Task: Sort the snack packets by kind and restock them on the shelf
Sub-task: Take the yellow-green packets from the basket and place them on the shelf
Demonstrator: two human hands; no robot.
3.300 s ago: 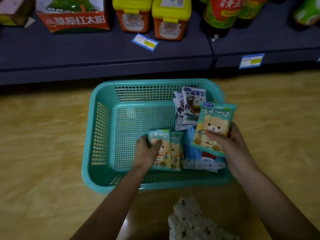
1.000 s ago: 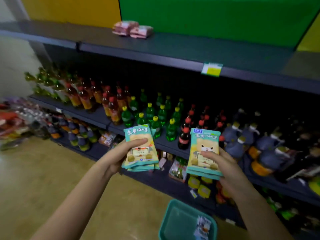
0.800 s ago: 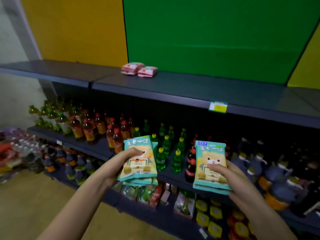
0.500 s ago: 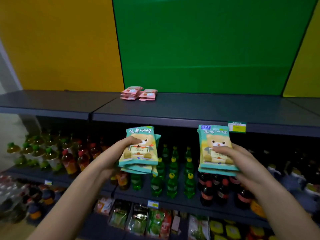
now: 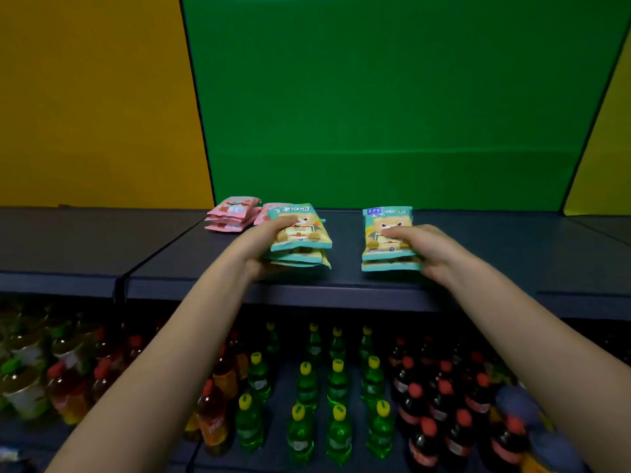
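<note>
My left hand [image 5: 264, 245] grips a small stack of teal bear snack packets [image 5: 302, 238], held over the dark top shelf [image 5: 170, 254] just right of the pink packets. My right hand [image 5: 426, 249] grips a second stack of the same teal bear packets [image 5: 386, 230], thumb on top, low over the shelf about a hand's width to the right. Whether either stack rests on the shelf I cannot tell. Two piles of pink snack packets [image 5: 230, 215] lie on the shelf at the back, left of my left hand.
A green panel [image 5: 392, 97] and yellow panels [image 5: 92, 97] form the wall behind the shelf. Below the shelf edge stand rows of green soda bottles [image 5: 336, 404], dark cola bottles [image 5: 444, 404] and orange tea bottles [image 5: 75, 387].
Both hands took teal packets from the basket, then rose past the drink rows. In the last half second they moved forward over the top shelf, beside the pink packets.
</note>
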